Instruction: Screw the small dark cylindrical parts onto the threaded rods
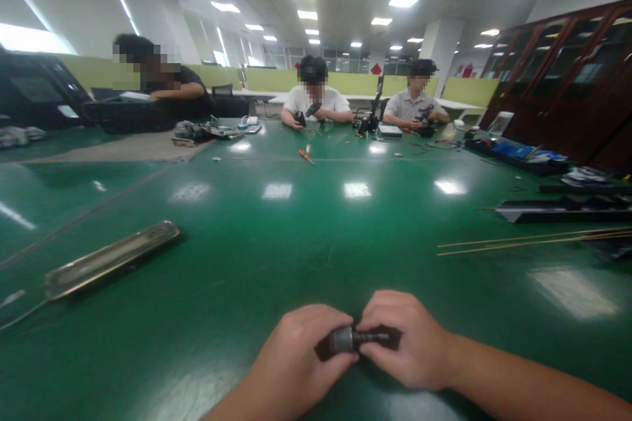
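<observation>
Near the front edge of the view, a small dark cylindrical part (342, 340) with a thin stepped shaft lies level between my two hands, low over the green tabletop. My left hand (301, 358) is closed round the thick body, thumb below and fingers above. At the other end, my right hand (412, 339) has its thumb and fingertips closed on the narrow shaft, whose tip points into the palm. Much of the part is covered by my fingers, so its exact kind cannot be made out.
A long shallow metal tray-like thing (116, 258) with a cable lies left. Thin brass-coloured rods (498, 247) and a dark metal channel (553, 210) lie right. An orange-handled screwdriver (305, 156) lies farther off. Several people sit across the green table (276, 243), two holding dark tools.
</observation>
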`<state>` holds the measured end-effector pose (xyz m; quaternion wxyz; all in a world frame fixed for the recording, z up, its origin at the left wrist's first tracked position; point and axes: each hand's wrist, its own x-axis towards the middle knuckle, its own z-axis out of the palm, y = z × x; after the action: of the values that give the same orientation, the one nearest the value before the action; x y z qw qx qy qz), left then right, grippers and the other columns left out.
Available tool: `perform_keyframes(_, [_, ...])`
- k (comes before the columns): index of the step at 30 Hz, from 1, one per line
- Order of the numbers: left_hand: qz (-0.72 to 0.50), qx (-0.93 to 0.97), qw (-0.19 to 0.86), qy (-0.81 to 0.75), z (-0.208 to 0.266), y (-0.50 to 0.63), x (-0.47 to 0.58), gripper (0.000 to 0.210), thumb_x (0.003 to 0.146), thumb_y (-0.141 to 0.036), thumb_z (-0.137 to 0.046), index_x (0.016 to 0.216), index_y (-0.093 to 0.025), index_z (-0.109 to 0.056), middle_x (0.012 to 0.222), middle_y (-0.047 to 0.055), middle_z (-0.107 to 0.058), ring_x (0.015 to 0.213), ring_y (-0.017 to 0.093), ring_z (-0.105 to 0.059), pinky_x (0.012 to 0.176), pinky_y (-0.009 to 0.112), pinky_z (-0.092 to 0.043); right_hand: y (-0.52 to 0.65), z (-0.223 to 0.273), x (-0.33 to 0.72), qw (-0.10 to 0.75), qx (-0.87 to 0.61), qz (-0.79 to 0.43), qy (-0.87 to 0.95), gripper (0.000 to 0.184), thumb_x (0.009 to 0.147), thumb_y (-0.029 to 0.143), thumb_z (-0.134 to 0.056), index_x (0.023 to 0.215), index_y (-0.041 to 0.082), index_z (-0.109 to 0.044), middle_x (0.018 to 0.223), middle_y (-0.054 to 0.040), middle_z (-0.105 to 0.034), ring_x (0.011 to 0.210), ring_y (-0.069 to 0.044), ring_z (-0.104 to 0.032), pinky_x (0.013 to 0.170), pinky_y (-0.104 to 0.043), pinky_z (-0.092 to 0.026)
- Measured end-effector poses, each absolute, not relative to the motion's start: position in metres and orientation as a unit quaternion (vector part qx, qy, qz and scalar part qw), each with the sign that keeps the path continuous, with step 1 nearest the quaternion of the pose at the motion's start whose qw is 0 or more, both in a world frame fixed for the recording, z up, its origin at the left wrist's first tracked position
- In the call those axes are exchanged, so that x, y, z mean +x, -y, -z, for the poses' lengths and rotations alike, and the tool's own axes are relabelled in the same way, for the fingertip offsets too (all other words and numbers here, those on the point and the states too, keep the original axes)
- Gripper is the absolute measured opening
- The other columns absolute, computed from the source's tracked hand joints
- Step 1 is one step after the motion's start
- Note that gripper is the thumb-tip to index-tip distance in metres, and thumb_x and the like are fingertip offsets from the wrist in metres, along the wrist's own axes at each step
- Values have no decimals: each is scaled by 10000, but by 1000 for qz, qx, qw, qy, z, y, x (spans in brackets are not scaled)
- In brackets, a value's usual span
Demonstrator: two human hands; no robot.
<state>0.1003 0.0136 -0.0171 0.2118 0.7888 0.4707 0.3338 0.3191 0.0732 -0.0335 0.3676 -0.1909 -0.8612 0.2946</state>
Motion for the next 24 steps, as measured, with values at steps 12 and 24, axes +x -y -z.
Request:
perform_keyframes(12, [-362,808,146,-442,17,-12,92,280,802,-146,-768,1049,-254,-693,948,-18,-760,843,140,-711,748,223,-552,-72,30,321,368,-202,-297,858,81,782,194,-715,861,174,-714,774,-51,-723,701,-181,-654,681,-303,-481])
perform_keyframes(24, [-387,803,145,-429,12,-13,92,267,794,-125,-747,1030,-239,-698,921,0,-747,823,136,-694,751,227,-548,-72,28,324,366,-196,-301,859,99,793,197,-713,891,184,-719,794,-52,-740,716,-183,-668,687,-306,-486])
